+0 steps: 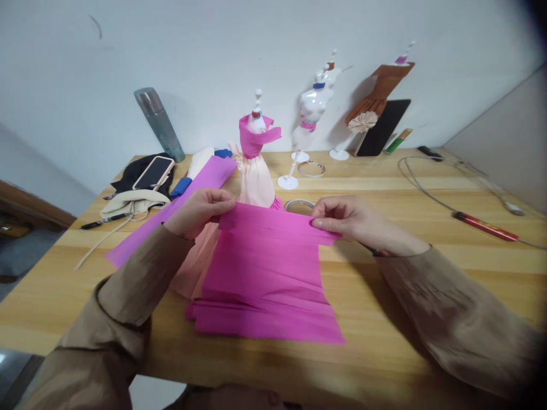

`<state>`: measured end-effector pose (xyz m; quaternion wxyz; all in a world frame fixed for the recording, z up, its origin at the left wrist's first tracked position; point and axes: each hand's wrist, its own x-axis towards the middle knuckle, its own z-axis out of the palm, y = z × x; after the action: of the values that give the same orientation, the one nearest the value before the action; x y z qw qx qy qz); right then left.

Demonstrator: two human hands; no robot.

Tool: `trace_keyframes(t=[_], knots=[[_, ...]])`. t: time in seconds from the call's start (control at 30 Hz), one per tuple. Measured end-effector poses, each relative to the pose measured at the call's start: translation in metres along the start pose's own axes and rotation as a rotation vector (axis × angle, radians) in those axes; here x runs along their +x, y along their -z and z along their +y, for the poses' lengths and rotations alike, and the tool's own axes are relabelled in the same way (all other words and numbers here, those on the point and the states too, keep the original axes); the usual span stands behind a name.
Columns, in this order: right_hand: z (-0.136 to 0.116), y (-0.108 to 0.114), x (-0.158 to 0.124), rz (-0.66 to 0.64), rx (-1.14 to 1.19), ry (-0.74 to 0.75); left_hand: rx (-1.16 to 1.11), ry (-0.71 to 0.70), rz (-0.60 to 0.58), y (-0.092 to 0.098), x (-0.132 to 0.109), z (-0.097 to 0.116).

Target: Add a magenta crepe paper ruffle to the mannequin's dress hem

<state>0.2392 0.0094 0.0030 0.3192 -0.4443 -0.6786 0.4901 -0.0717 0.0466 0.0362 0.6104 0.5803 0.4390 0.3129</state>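
Note:
Between my hands a strip of magenta crepe paper point(273, 217) is stretched out level. My left hand point(200, 212) pinches its left end, while my right hand point(352, 223) grips it near the right end, thumb on top. Below and behind the strip lies a larger magenta crepe sheet point(262, 273), folded at its near edge; I cannot tell whether the two are joined. Peach crepe paper point(194, 265) shows from under its left side. Just beyond stands a small dress-form mannequin point(257, 142) in a pink top and peach skirt. A tape roll point(299, 204) is partly hidden behind the strip.
More mannequins stand at the back, one bare-bodied point(315, 105), one in a brown dress point(382, 85). A tablet point(384, 128) leans on the wall. Left are purple paper point(166, 213), a phone point(154, 173) and a bottle point(160, 125). A red corded tool point(485, 226) lies right.

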Motion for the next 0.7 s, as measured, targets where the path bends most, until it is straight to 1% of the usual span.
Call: trace_keyframes(t=[0.17,0.3,0.47,0.7], knots=[[0.0023,0.0009,0.0006,-0.005,0.023,-0.008,0.012,-0.007,0.010,0.0003,0.0005,-0.0012],[0.0032,0.0019,0.0010,-0.037,0.034,-0.020,-0.010,-0.003,0.004,0.0007,0.0003,-0.0009],[-0.0004,0.0008,0.0001,-0.058,0.045,-0.058,-0.005,0.008,0.017,0.0001,0.0006,-0.0012],[-0.0037,-0.0014,0.0010,-0.087,-0.018,-0.047,0.070,-0.036,0.031,-0.0028,0.0014,-0.0009]])
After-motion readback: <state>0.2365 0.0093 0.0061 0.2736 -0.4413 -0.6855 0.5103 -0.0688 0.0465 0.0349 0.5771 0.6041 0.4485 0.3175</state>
